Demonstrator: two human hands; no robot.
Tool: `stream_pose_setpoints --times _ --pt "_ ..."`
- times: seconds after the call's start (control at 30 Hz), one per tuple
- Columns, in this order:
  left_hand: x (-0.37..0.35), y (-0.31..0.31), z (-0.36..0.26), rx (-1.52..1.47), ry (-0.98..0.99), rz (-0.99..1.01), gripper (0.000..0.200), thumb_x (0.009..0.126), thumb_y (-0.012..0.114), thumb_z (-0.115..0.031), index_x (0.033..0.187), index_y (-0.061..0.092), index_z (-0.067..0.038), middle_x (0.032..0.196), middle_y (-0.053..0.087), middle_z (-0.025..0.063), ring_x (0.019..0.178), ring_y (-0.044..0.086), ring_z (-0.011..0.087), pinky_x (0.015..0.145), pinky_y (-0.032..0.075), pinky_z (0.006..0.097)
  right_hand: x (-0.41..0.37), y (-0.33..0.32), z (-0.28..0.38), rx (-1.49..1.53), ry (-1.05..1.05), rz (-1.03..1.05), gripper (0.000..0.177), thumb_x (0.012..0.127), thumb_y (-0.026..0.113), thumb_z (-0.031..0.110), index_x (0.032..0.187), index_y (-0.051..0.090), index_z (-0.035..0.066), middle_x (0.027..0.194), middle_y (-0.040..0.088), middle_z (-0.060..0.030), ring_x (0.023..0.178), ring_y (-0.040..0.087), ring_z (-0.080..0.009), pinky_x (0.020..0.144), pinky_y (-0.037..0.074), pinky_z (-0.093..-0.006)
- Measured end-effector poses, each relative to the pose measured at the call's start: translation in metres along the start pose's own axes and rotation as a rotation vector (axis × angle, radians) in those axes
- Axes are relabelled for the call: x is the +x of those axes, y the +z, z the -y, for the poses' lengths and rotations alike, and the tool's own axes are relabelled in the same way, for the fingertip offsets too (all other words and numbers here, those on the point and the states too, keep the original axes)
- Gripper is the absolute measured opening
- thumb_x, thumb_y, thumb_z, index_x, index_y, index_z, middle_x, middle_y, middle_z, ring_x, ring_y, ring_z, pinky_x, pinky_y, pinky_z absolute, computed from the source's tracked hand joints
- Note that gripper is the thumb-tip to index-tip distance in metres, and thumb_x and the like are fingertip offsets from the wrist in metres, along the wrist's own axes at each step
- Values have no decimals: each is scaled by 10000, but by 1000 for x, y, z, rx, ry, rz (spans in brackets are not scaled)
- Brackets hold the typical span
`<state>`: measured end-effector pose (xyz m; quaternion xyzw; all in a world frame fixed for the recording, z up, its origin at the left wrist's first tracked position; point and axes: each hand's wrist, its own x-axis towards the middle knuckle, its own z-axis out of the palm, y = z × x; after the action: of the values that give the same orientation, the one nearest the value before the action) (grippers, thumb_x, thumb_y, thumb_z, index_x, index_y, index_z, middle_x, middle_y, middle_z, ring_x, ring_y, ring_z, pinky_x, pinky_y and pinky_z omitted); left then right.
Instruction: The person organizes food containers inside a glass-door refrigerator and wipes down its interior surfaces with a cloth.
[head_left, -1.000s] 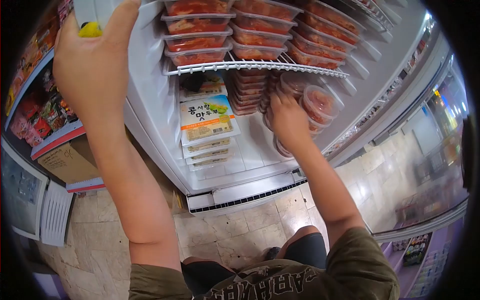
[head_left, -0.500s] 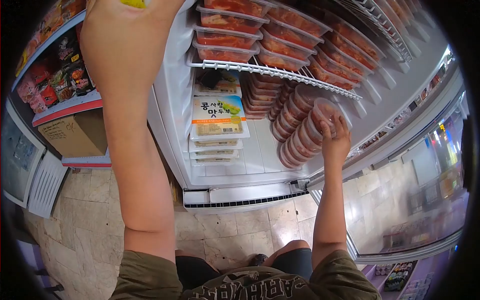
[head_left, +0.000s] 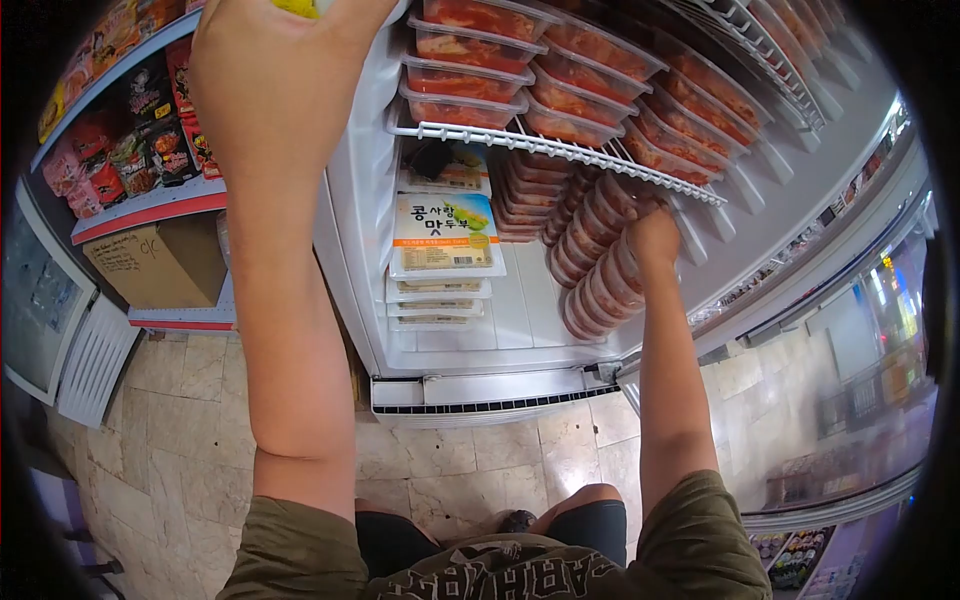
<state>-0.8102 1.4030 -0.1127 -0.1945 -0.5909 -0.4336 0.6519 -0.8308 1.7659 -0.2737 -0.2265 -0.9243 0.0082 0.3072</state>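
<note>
My left hand is raised at the top left, closed round a yellow thing that the frame edge mostly cuts off. Under the wire shelf, my right hand reaches in at the top of the front stack of round clear tubs; its fingers are hidden. Another stack of round tubs leans just behind. White tofu packs with Korean lettering lie stacked at the left of the fridge floor.
Boxes of red food fill the wire shelf above. The open glass door stands at the right. Snack packets and a cardboard box occupy the left shelving. Tiled floor lies below.
My right hand has moved up and deeper in from the front tub's lid, and its fingers have gone out of sight. My left hand appears slightly further right, as the view has shifted.
</note>
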Motion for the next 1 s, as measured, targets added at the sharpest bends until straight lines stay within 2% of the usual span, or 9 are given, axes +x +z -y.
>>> stream_pose_setpoints --times 0.1,0.17,0.23,0.3,0.4,0.57,0.67,0.77,1.0 --pt "1 -3 -1 -3 -32 64 331 674 670 -102 958 582 44 863 614 164 802 597 271 744 453 340 -19 -19 8 -63 25 -88 418 798 593 310 1138 572 66 1174 547 -165 1038 541 -355 893 425 -419" --pt "2 1 0 -86 -109 79 335 680 665 -116 961 581 45 867 614 175 816 598 279 747 453 344 -36 -34 10 -10 -179 -259 461 749 652 299 1129 560 56 1116 565 -171 1024 538 -324 865 436 -409" --pt "2 1 5 -175 -177 82 340 687 660 -132 966 579 46 874 614 186 828 599 288 751 453 348 -58 -61 17 118 -212 -99 433 741 663 292 1086 581 42 1073 583 -164 1008 542 -324 855 435 -411" --pt "4 -3 19 168 -225 179 416 724 713 -356 953 638 -16 837 657 85 738 599 163 720 445 279 -74 -92 26 246 -251 47 407 734 673 285 1042 602 28 1030 601 -158 993 546 -324 845 435 -413" --pt "7 -5 34 209 -50 180 393 726 714 -322 950 630 -10 867 646 93 765 592 175 728 442 289 -75 -134 35 469 -308 -139 362 722 685 279 964 629 16 957 621 -146 987 550 -318 821 437 -409" --pt "9 -2 25 136 -92 136 356 684 735 -257 918 620 -14 864 602 134 767 575 277 713 446 360 -50 -138 50 227 -612 -323 542 687 696 191 1168 514 23 1120 550 -165 1092 489 -322 886 395 -416" --pt "8 -2 20 164 -107 141 388 698 727 -236 990 606 -11 907 595 131 809 573 280 747 441 355 -41 -118 65 230 -534 -143 711 660 700 167 1283 386 28 1249 440 -175 1202 388 -345 990 319 -433" --pt "8 -2 22 217 -94 138 387 702 725 -225 996 601 -7 938 589 138 828 574 285 754 439 357 -44 -78 70 282 -474 -232 819 624 709 183 1314 307 2 1300 344 -220 1257 288 -402 1041 263 -447" --pt "12 -3 14 226 -178 183 395 716 714 -227 1012 588 3 949 576 133 867 572 286 786 432 367 -44 -84 68 340 -456 -160 832 609 692 172 1316 292 -10 1296 321 -228 1266 257 -427 1035 286 -449"
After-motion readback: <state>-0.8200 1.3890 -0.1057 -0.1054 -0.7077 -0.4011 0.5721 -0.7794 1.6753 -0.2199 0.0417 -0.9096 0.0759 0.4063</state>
